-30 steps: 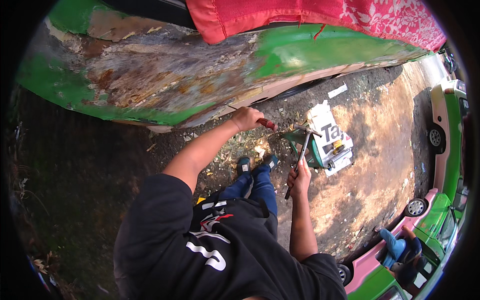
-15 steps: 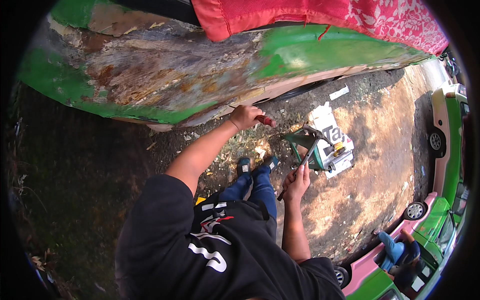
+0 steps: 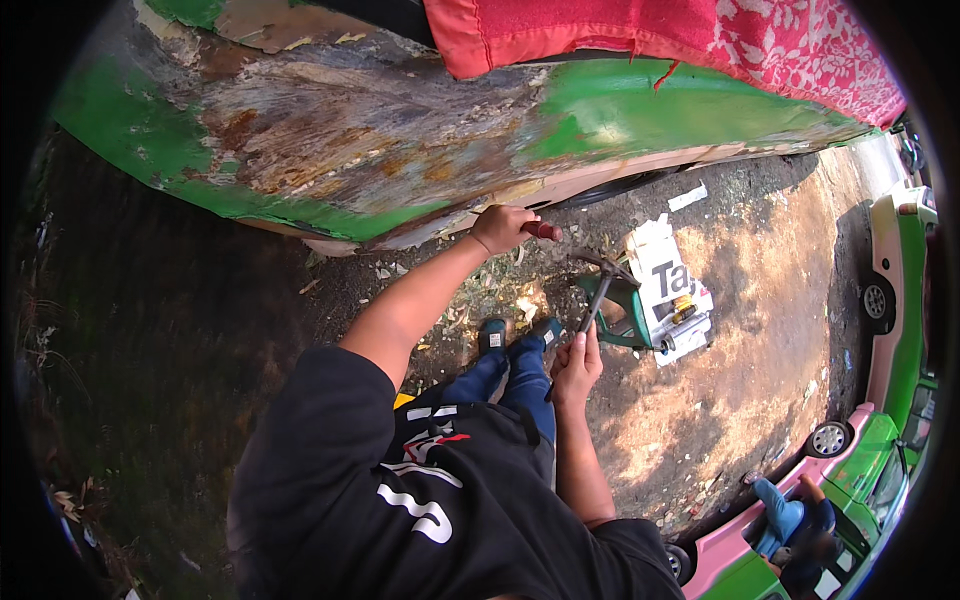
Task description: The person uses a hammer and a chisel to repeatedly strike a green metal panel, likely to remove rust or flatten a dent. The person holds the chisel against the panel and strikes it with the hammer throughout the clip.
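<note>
Gripping a hammer (image 3: 598,296) and a red-handled tool (image 3: 542,231).

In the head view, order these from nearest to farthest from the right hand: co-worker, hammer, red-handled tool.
1. Hammer: gripped in the right hand.
2. Red-handled tool: in the left hand, up and leftward.
3. Co-worker: far off, lower right.

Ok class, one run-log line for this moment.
left hand: holds red-handled tool by car body | right hand: holds hammer | nearby: green frame, white sheet
</note>
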### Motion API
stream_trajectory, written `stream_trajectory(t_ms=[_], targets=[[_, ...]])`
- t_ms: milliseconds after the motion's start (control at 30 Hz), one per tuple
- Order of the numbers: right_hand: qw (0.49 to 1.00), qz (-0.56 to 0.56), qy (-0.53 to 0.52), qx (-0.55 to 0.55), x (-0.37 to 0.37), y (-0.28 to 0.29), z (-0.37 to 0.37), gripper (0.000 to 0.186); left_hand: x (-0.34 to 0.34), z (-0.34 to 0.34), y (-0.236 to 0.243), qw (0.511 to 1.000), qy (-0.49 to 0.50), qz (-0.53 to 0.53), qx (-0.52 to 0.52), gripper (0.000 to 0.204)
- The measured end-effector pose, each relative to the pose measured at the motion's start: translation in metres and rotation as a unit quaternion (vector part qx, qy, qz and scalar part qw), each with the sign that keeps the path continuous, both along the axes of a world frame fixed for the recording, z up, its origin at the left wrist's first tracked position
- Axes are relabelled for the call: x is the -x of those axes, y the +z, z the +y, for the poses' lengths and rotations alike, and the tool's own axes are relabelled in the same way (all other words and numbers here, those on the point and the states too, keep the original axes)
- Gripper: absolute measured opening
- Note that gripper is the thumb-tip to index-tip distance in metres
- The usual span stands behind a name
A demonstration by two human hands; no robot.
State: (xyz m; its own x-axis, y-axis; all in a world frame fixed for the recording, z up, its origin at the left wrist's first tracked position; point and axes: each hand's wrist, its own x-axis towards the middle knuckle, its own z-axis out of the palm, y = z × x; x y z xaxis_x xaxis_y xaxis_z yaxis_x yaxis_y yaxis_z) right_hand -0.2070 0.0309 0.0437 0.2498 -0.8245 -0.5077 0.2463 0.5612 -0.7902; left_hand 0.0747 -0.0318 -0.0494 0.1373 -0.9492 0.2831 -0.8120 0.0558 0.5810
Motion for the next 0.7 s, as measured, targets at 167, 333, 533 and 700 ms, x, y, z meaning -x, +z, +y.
stream_trajectory(t_ms=[167, 333, 533, 700], targets=[[0.975, 0.127, 0.115, 0.143, -0.002, -0.015, -0.017, 0.043, 0.002, -0.002, 0.000, 1.000, -0.013, -0.007, -0.001, 0.013], [0.990, 0.071, 0.008, 0.122, 0.002, 0.002, -0.021, 0.041, 0.002, -0.002, 0.007, 1.000, -0.011, -0.002, -0.007, 0.013], [0.976, 0.159, 0.070, 0.130, 0.006, -0.006, -0.025, 0.041, 0.002, -0.002, 0.001, 0.999, -0.032, 0.001, 0.003, 0.012], [0.952, 0.197, 0.085, 0.217, 0.000, -0.017, -0.023, 0.042, -0.002, -0.002, 0.002, 1.000, 0.000, 0.014, 0.011, 0.013]])
